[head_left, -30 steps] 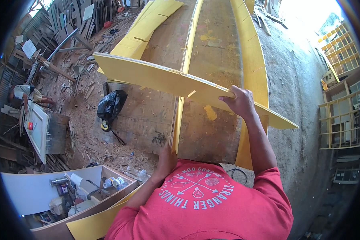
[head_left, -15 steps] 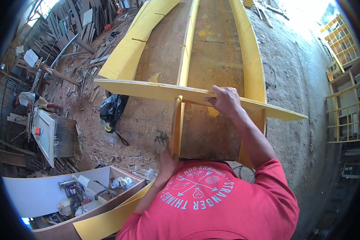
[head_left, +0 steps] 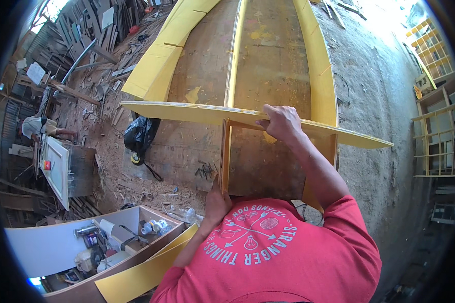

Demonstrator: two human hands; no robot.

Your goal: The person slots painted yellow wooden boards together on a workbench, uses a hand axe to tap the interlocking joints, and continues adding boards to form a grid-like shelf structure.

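A long yellow plywood strip (head_left: 182, 112) lies on edge crosswise over the worktable. My right hand (head_left: 283, 122) is closed round its upper edge, right of the middle. Toward me runs a narrow yellow board (head_left: 225, 159), its far end meeting the underside of the strip. My left hand (head_left: 218, 203) is closed on that board's near end, the fingers partly hidden. Beyond the strip, a yellow centre divider (head_left: 233, 60) and curved yellow side panels (head_left: 151, 70), (head_left: 322, 76) run lengthwise. Several nails (head_left: 205, 170) lie in a small heap left of the narrow board.
Beside the nails sit a black plastic bag (head_left: 140, 135) and a tape measure (head_left: 135, 157). An open box (head_left: 151, 242) with bottles and tools stands at lower left, yellow offcuts (head_left: 131, 278) alongside. Another person (head_left: 38, 126) is at far left. Wood scraps cover the left floor.
The near end of the narrow board has shifted slightly right with my left hand, and the board looks straighter. My right hand keeps its hold on the crosswise strip.
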